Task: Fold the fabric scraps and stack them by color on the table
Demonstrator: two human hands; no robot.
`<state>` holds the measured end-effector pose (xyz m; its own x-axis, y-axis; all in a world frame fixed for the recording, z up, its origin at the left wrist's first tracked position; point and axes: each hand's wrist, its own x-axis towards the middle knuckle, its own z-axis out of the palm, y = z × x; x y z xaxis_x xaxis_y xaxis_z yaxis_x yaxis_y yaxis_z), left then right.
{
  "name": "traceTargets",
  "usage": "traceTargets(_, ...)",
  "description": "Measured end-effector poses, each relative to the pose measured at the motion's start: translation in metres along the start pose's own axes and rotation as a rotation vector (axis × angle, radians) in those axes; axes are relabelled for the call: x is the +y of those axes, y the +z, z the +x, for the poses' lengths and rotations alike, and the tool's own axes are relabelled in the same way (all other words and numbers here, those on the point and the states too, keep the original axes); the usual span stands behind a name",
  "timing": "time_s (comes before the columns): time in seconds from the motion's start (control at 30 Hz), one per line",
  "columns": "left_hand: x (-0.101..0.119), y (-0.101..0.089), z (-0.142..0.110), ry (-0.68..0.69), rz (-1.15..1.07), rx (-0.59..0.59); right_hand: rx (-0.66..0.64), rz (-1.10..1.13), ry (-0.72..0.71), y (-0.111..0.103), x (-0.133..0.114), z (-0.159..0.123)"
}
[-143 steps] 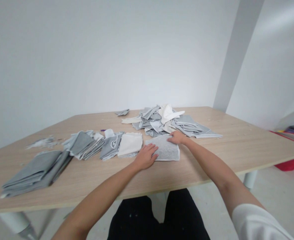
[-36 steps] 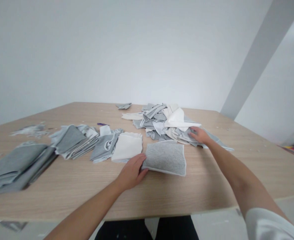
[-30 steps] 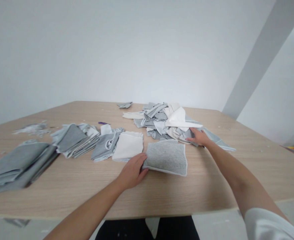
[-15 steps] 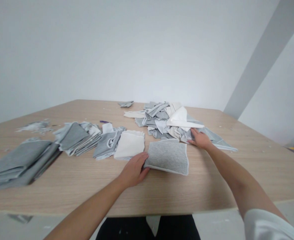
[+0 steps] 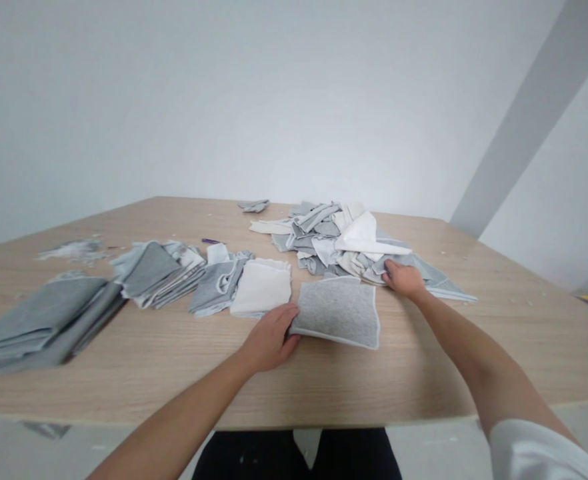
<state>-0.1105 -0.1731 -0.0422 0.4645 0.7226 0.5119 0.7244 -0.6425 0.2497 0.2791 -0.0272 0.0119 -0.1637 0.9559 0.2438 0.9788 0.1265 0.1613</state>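
Observation:
My left hand [image 5: 273, 335] pinches the left edge of a grey fabric piece [image 5: 339, 311] with a pale border, whose near edge is raised slightly off the table. At the near right side of a heap of grey and white cloth scraps [image 5: 319, 230], my right hand [image 5: 403, 279] has its fingers closed on a grey cloth scrap [image 5: 381, 268]. A folded white cloth [image 5: 367, 239] lies on top of the heap, just above that hand. Left of the grey piece lies a stack of square cream fabric pieces [image 5: 261, 287].
Further left are grey cut pieces [image 5: 217, 285], a fanned stack of fabric [image 5: 157, 273] and folded grey cloth [image 5: 44, 317]. A purple pen [image 5: 213, 241], white lint [image 5: 77, 250] and a small grey scrap [image 5: 254, 206] lie farther back on the wooden table [image 5: 174, 373].
My right hand's fingers have curled in and gripped the scrap at the heap's edge. My left hand and the grey piece stay nearly in place.

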Motion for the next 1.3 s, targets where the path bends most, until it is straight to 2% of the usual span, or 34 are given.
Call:
traceTargets(0.17, -0.001, 0.001, 0.0, -0.006, 0.023, -0.014, 0.009, 0.024, 0.011, -0.001, -0.002, 0.0)
traceTargets(0.4, 0.001, -0.001, 0.0, -0.008, 0.007, -0.003, 0.122, 0.095, 0.173, -0.007, 0.004, 0.011)
traceTargets(0.67, 0.001, -0.001, 0.001, -0.018, 0.01, -0.029, 0.433, 0.206, 0.302, -0.053, 0.027, 0.024)
traceTargets(0.8, 0.001, -0.001, 0.0, -0.024, 0.021, -0.043, 0.546, 0.242, 0.331, -0.078, 0.035, 0.028)
traceTargets(0.93, 0.0, 0.0, 0.0, -0.031, 0.011, -0.04, 0.749, 0.321, 0.323, -0.118, 0.045, 0.029)
traceTargets(1.1, 0.0, -0.001, -0.001, -0.033, -0.011, -0.037, 1.0, 0.399, 0.324, -0.196, 0.055, 0.02)
traceTargets(1.3, 0.007, -0.008, 0.001, -0.034, -0.042, -0.076, 1.241, 0.492, 0.146, -0.277, 0.03, -0.015)
